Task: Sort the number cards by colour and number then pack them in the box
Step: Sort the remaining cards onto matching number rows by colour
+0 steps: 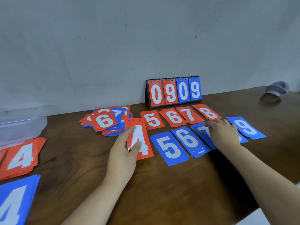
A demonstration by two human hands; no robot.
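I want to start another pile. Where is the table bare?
Bare wood lies between the clear box and the mixed heap, on the near side of the blue 5 card between the left forearm and right forearm, and between the blue 9 pile and the cap. The middle, from heap to blue 9 pile, is crowded with two rows of cards.

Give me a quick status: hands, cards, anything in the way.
Left hand pinches red 4 card. Right hand rests on blue 7 pile. Mixed heap unsorted, box at far left. Nothing in the way.
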